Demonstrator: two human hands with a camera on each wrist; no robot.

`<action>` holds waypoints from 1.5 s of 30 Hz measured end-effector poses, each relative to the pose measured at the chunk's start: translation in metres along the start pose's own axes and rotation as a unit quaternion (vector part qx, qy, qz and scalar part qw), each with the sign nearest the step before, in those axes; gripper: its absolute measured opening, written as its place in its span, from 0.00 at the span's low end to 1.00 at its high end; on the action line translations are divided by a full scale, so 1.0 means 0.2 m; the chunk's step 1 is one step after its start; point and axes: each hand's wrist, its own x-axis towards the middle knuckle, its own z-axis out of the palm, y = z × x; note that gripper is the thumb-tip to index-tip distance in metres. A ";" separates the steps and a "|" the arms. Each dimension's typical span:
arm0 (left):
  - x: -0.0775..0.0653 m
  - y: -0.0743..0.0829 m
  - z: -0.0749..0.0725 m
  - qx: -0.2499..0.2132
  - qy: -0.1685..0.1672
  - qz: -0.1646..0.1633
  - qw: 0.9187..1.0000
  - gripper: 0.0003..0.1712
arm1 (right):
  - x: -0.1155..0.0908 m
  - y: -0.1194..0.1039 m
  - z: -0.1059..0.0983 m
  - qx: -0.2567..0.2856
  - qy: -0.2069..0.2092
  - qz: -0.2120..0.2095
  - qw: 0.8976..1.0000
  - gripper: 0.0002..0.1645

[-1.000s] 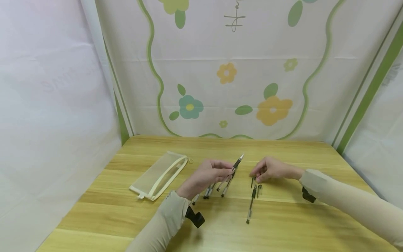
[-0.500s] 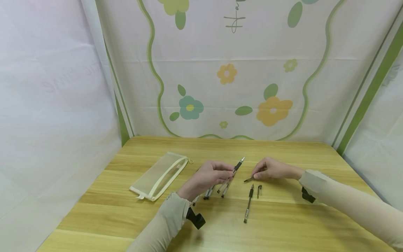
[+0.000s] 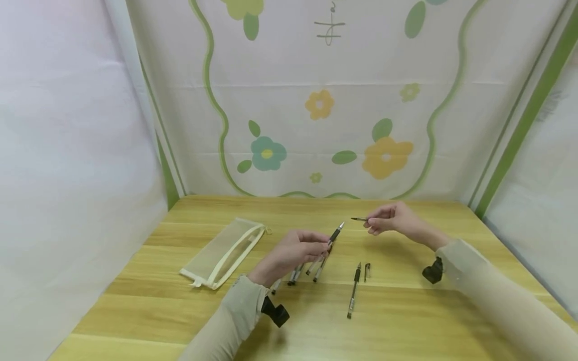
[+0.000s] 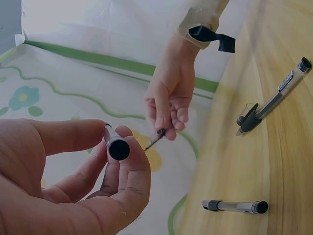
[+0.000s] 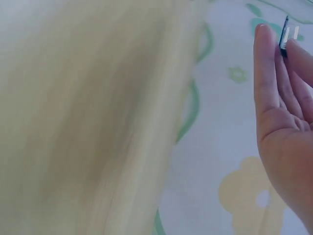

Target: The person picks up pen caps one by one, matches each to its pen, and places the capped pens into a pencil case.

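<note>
My left hand (image 3: 293,253) pinches an uncapped gel pen (image 3: 335,233) between thumb and fingers, its silver tip slanting up to the right. In the left wrist view the pen's dark end (image 4: 118,149) faces the camera. Across from it, my right hand (image 3: 402,223) pinches a small dark pen cap (image 3: 358,219) by one end, raised over the table and apart from the pen tip. The right wrist view shows the clear cap (image 5: 284,39) at the fingertips. Below, a second uncapped pen (image 3: 353,296) lies on the table beside another cap (image 3: 367,272).
Several more pens (image 3: 295,275) lie beneath and beside the left hand, partly hidden by it. To the left rests a cream mesh zip pouch (image 3: 217,250). The wooden table (image 3: 406,321) ends at a flowered cloth backdrop (image 3: 289,115).
My right hand has picked up a cap from beside the lying pen and lifted it up and away, near the held pen's tip. The left hand keeps its grip almost in place.
</note>
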 end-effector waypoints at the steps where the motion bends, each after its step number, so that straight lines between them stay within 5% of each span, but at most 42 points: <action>1: 0.00 0.00 0.00 -0.001 0.001 0.001 1.000 0.16 | -0.01 -0.02 0.01 0.002 0.011 0.005 1.000 0.20; 9: -0.01 0.02 -0.03 0.018 0.014 -0.001 1.000 0.15 | -0.07 -0.11 0.15 -0.036 0.037 0.012 0.999 0.22; 20: -0.01 0.03 -0.03 0.015 0.015 0.001 1.000 0.17 | -0.12 -0.17 0.21 -0.009 0.095 -0.012 0.995 0.15; 38: -0.01 0.03 0.00 0.094 0.043 0.010 0.995 0.13 | -0.15 -0.23 0.19 -0.004 0.092 -0.039 0.995 0.16; 45: -0.03 0.04 -0.02 0.115 0.040 0.039 0.992 0.13 | -0.16 -0.27 0.20 -0.023 0.114 -0.011 0.993 0.21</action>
